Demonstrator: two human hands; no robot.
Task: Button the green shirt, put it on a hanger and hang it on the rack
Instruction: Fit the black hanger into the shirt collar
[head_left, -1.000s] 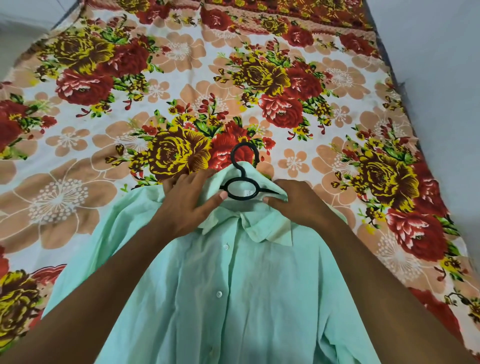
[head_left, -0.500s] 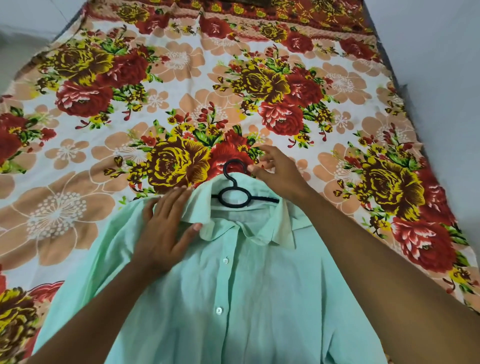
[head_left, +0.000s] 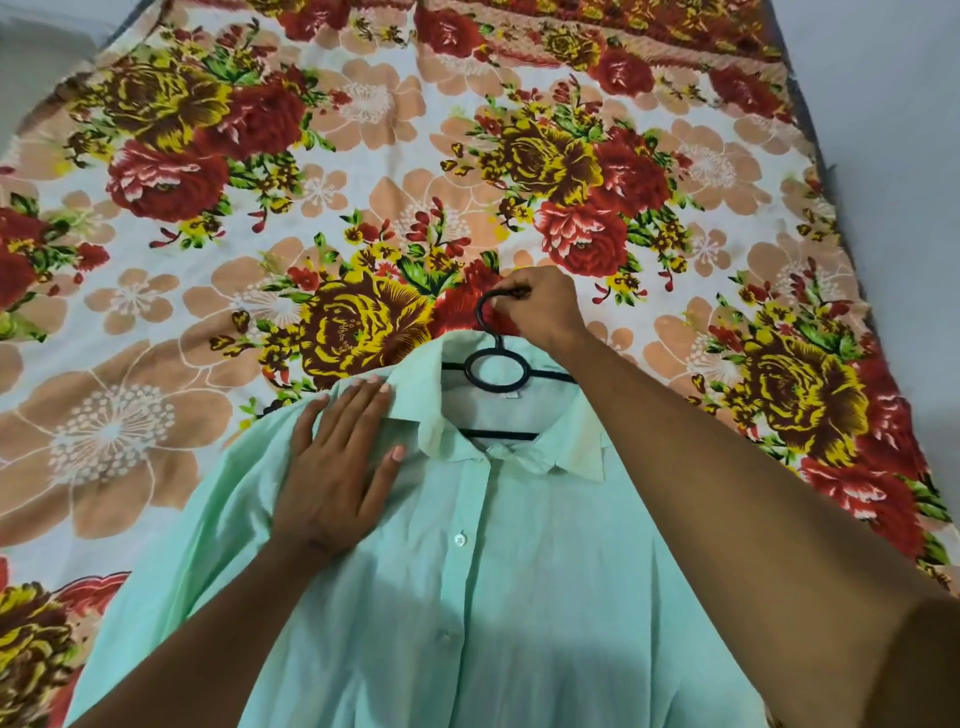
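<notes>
On hanger (head_left: 497, 366) hook now: right hand (head_left: 540, 312).

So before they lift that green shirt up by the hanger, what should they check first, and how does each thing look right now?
1. Grip on the hook: ok. The right hand pinches the hook of the black hanger.
2. Hanger inside the shirt: ok. Its bars run under the collar of the green shirt.
3. Front buttoned: ok where visible. The buttons below the collar look closed; the lowest ones are out of view.
4. Hanger arms seated in both shoulders: cannot tell, the fabric hides them.
5. Left hand clear of the shirt: not ok. It rests flat on the shirt's shoulder.
6. Rack within reach: cannot tell, none is in view.
</notes>
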